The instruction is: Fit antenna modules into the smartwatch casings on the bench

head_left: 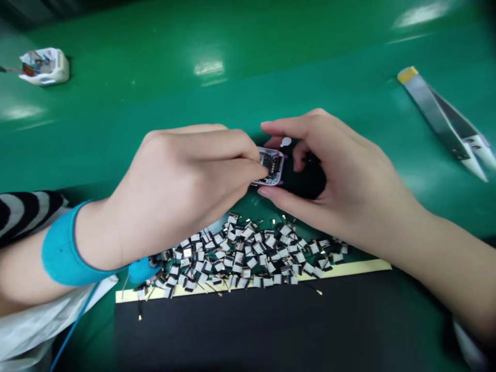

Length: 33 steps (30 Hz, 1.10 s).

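A small, rounded, white-rimmed electronic casing [276, 168] with its circuit board exposed sits between my hands. My left hand [189, 175] has its fingers and thumb pressed together over the casing's left half, covering that part. The left thumb tip rests at the board. My right hand [344, 160] curves around the other side, with the thumb at the near edge and a bent finger by the far edge; its index finger stands clear. A small white disc [285, 141] on thin wires sticks out beside the right fingers. Whether the left fingertips pinch a further part is hidden.
Many small black-and-white parts with short leads [248, 253] lie heaped along the yellow edge strip [360, 267] of a black mat [271, 325]. Tweezers [445, 119] lie at right. Another opened white casing [56, 67] is at upper left. A blue wristband [64, 248] and its cord are at left.
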Available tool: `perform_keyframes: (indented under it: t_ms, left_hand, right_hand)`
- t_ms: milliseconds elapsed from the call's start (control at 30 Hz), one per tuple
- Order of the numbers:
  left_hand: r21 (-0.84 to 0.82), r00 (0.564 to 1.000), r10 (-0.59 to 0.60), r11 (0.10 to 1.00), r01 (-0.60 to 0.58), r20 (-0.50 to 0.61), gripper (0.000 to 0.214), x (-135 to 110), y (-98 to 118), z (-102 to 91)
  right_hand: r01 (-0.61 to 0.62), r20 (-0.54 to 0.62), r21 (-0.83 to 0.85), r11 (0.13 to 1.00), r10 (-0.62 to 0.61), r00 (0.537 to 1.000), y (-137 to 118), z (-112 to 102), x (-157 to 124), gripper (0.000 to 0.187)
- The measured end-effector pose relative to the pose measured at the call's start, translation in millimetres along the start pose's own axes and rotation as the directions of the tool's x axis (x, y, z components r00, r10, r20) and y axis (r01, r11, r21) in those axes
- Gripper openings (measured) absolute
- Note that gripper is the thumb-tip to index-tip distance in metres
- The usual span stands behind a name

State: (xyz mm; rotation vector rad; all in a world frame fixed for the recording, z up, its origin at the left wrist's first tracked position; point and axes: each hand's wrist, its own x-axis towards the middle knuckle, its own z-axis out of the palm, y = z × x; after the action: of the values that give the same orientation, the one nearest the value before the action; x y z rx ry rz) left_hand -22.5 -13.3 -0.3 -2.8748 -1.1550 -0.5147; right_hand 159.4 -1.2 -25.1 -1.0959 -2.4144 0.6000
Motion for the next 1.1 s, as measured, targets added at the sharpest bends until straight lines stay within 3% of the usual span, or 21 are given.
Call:
perform_keyframes:
  t_ms: [300, 767, 967, 1100]
  left_hand:
    - [-0.136, 0.997, -0.06, 0.989, 0.054, -0.042, 0.021, 1.1, 3.7, 1.2]
    - [0.023, 0.991, -0.061, 0.998, 0.058, 0.119, 0.025, 2.1, 6.0, -2.5]
    - [0.004, 0.999, -0.018, 1.0, 0.018, 0.04, 0.015, 1.1, 5.8, 0.8]
    - [0.011, 0.998, -0.016, 1.0, 0.015, 0.054, 0.014, 0.3, 5.4, 0.7]
  right_hand:
    - [0.017, -0.008, 0.007, 1.0, -0.017, 1.0, 1.0, -1.2, 0.4, 0.04]
    - [-0.012, 0.008, 0.003, 1.0, 0.012, 1.0, 2.8, 0.4, 2.1, 0.037]
    - [0.011, -0.012, 0.015, 1.0, -0.011, 1.0, 5.6, 2.3, 1.4, 0.033]
    - [0.005, -0.012, 0.009, 1.0, -0.005, 1.0, 5.6, 2.0, 2.2, 0.033]
